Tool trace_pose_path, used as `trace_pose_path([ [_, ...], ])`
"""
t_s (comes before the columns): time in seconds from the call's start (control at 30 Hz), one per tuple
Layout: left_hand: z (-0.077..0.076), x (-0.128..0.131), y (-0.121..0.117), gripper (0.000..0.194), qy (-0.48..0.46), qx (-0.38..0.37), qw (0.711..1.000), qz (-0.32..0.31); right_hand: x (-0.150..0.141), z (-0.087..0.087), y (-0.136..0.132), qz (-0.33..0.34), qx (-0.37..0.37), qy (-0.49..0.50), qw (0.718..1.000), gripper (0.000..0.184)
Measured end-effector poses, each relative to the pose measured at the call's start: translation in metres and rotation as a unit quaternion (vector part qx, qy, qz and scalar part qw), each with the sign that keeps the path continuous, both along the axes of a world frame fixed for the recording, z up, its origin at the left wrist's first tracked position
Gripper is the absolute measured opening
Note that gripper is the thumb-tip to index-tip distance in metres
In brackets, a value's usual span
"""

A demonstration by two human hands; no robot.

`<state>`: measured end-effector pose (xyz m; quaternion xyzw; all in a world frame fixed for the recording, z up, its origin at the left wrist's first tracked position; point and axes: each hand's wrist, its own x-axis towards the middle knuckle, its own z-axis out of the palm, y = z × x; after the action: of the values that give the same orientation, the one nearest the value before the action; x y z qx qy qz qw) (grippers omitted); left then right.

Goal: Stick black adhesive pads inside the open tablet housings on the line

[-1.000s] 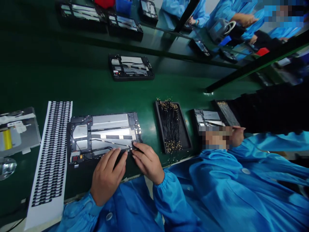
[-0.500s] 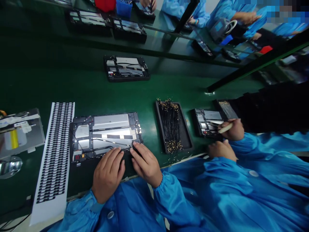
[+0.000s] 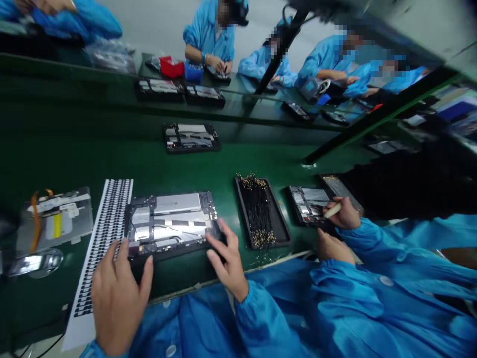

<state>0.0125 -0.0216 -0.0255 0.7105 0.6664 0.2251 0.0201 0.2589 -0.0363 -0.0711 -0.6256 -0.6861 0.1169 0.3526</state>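
An opened tablet [image 3: 179, 219] lies on the green bench in front of me, its silver battery plates and thin black cables showing. My left hand [image 3: 119, 293] is at its near left corner, fingers spread, over the edge of a white sheet of black adhesive pieces [image 3: 100, 248]. At the tablet's near right corner is my right hand [image 3: 229, 258], fingers apart, the fingertips at or just above the edge; I cannot tell if they touch. Right of it stands a black tray [image 3: 281, 228] with a bundle of black cables with gold ends [image 3: 257, 214].
A second opened tablet [image 3: 192, 137] lies farther back. To the left are a clear plastic sheet [image 3: 82, 219] and a roll of clear tape [image 3: 48, 261]. On the right, a co-worker's hand [image 3: 345, 214] holds a pale tool over another tablet [image 3: 309, 199]. A dark post [image 3: 335, 141] rises behind.
My left hand has moved from the tablet's near edge to its left corner and spread. My right hand has opened and lies slightly farther right. The head view has tilted up.
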Motion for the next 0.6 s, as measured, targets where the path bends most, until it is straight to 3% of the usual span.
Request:
trace_pose_path([
  [0.1, -0.014, -0.016, 0.006, 0.073, -0.009, -0.023, 1.0, 0.01, -0.005, -0.006, 0.02, -0.151, -0.044, 0.018, 0.987, 0.047],
  [0.2, -0.031, -0.021, 0.008, 0.072, -0.066, -0.004, 0.998, 0.018, -0.01, -0.011, 0.033, -0.17, -0.049, 0.099, 0.979, 0.046],
  [0.27, -0.036, -0.02, 0.006, 0.069, -0.125, 0.002, 0.992, 0.034, -0.008, -0.009, 0.031, -0.17, -0.047, 0.228, 0.957, 0.044],
  [0.33, -0.033, -0.018, 0.001, 0.066, -0.194, -0.001, 0.98, 0.042, -0.002, -0.002, 0.027, -0.168, -0.09, 0.397, 0.898, 0.044],
  [0.43, -0.024, -0.014, -0.008, 0.061, -0.283, 0.024, 0.958, 0.032, 0.003, 0.021, 0.039, -0.145, -0.159, 0.585, 0.782, 0.049],
  [0.5, -0.023, -0.013, -0.015, 0.062, -0.288, 0.078, 0.954, 0.03, -0.011, 0.042, 0.071, -0.128, -0.147, 0.627, 0.755, 0.048],
  [0.6, -0.046, -0.012, -0.02, 0.054, -0.205, 0.164, 0.965, 0.016, -0.067, 0.073, 0.151, -0.082, -0.103, 0.613, 0.779, 0.039],
])
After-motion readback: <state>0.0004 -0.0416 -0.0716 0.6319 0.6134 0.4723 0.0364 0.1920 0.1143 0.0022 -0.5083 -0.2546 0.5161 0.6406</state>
